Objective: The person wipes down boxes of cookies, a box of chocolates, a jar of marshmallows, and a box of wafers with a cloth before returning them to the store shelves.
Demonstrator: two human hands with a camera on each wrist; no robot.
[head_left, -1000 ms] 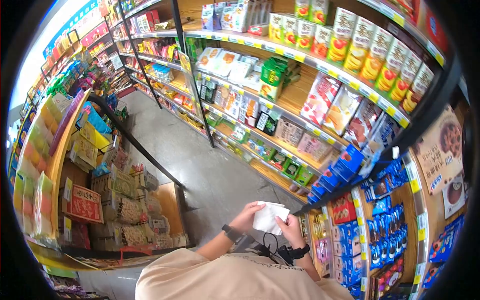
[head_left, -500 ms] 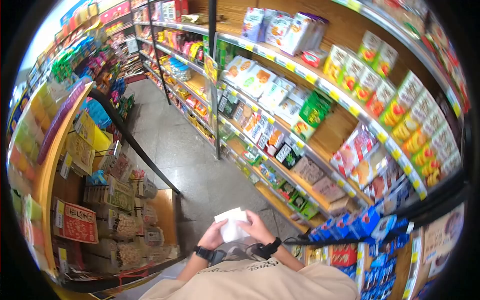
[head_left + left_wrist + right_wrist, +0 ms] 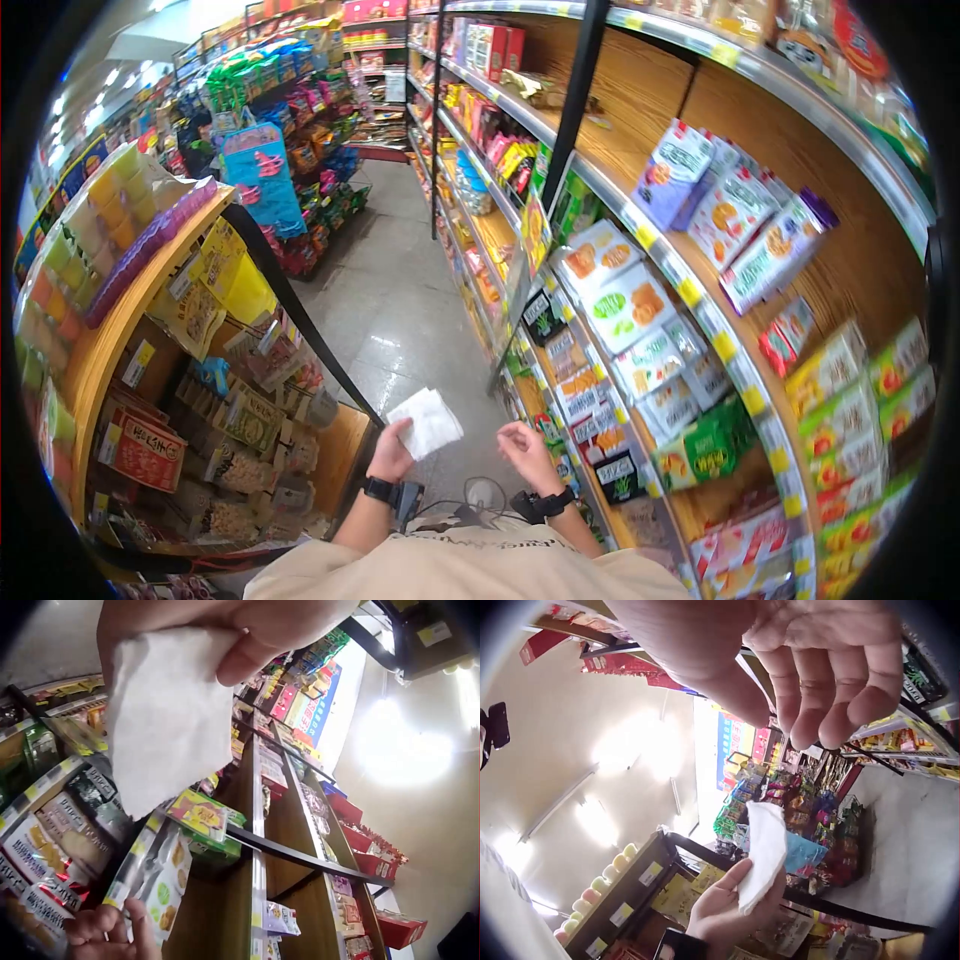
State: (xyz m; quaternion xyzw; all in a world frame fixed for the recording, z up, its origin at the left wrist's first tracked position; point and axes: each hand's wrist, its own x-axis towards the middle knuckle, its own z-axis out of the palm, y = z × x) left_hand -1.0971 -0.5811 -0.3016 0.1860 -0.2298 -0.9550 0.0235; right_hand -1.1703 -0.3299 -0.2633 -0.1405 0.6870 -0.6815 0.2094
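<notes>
A folded white paper or tissue [image 3: 426,422] is pinched between thumb and fingers of the left hand [image 3: 391,452], low in the middle of the head view. The left wrist view shows the thumb lying over the top edge of the white paper [image 3: 171,720]. To its right the right hand [image 3: 531,458] is apart from it, fingers loosely bent with nothing in them. In the right wrist view the right hand [image 3: 810,675] hangs above the left hand [image 3: 724,911], which holds the paper [image 3: 763,855].
Shelves of packaged snacks [image 3: 640,310] rise close on the right. A wooden display rack [image 3: 150,270] stands on the left. Between them runs a grey floor aisle [image 3: 385,270], with a rack of hanging bags [image 3: 310,180] further off. Cables lie near the waist.
The right hand has let go of the white paper and moved away to the right. The left hand keeps it. The head view has turned left, bringing the aisle's far end more into view.
</notes>
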